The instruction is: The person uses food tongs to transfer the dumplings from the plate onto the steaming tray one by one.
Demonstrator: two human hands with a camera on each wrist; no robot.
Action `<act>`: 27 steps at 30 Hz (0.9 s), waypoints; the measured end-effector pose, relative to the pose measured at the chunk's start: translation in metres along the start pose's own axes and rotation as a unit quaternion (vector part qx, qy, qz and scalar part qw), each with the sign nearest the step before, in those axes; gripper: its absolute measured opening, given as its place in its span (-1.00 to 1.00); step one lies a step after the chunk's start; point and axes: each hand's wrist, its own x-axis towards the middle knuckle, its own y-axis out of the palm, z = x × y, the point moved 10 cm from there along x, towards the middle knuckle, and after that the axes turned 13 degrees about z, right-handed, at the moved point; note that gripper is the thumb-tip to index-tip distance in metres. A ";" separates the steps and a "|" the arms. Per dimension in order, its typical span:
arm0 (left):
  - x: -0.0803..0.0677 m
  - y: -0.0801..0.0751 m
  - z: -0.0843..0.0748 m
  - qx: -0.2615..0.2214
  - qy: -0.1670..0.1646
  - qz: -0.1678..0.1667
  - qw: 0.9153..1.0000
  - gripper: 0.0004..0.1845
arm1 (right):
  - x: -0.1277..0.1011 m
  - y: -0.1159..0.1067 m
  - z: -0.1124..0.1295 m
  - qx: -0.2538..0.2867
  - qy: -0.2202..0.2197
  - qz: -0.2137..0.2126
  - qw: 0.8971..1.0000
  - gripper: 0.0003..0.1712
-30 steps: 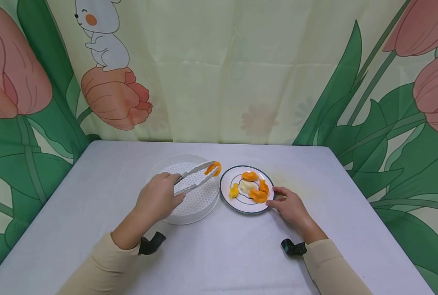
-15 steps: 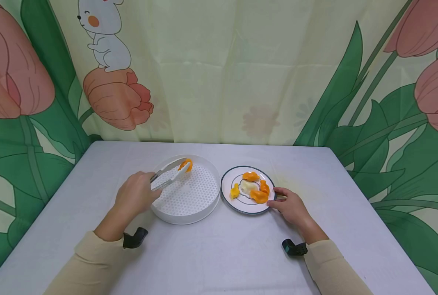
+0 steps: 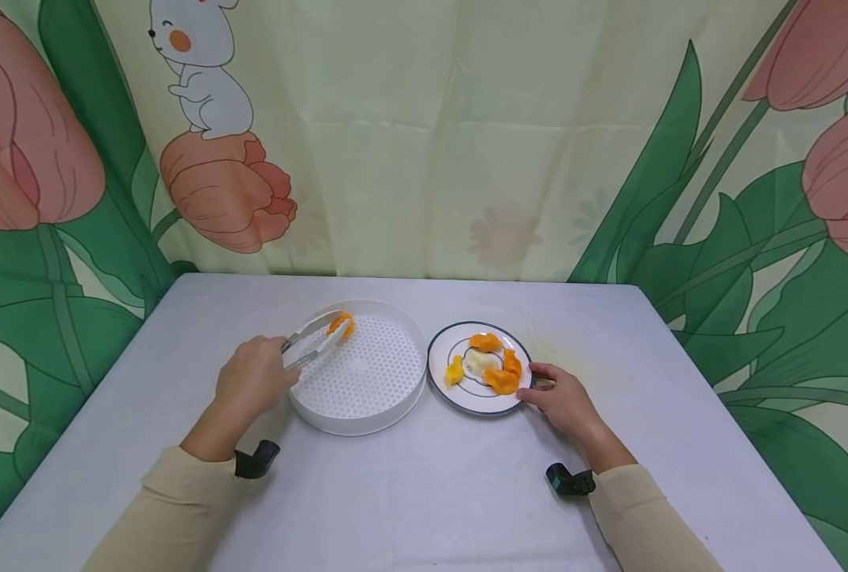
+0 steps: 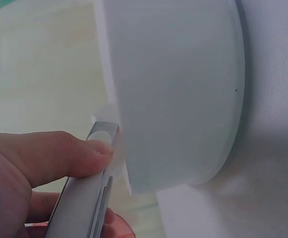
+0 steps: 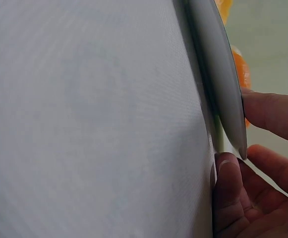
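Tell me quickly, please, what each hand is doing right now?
Left hand: grips the tongs, which pinch an orange piece.
Right hand: pinches the plate rim.

**Backdrop and table, head view**

A printed curtain [image 3: 424, 135] fills the whole background behind the table [image 3: 467, 492]. Pale cream-yellow ground, faint vertical folds in the cloth. Large pink tulips [image 3: 27, 151] at the far left and far right, with broad green leaves [image 3: 653, 191] and stems rising from both lower corners. Upper left: a white cartoon mouse [image 3: 198, 67] sitting on an orange-pink tulip bloom [image 3: 224, 191]. A faded flower motif shows near the middle, just above the table's far edge. The table is pale grey-lavender, matte, with rounded far corners. Light is even and soft, with weak shadows. No floor, window or bare wall in view.
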 end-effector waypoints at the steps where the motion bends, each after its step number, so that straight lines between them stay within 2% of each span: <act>1: 0.001 0.000 0.001 0.002 -0.002 0.000 1.000 -0.42 | 0.000 0.000 0.000 0.001 0.002 0.000 1.000 -0.19; 8: 0.001 -0.002 0.001 0.005 -0.005 -0.006 1.000 -0.42 | -0.001 -0.001 0.002 0.001 0.001 0.000 1.000 -0.19; 13: 0.000 -0.002 -0.006 -0.008 -0.006 0.001 1.000 -0.40 | -0.001 -0.001 0.002 -0.003 0.001 -0.003 1.000 -0.19; 19: -0.009 0.000 -0.029 -0.030 0.027 0.005 0.999 -0.44 | -0.001 -0.001 0.002 -0.004 0.000 -0.004 1.000 -0.19; 27: -0.021 0.018 -0.067 -0.027 0.070 0.048 0.996 -0.39 | -0.002 0.000 0.002 -0.004 0.000 0.001 1.000 -0.20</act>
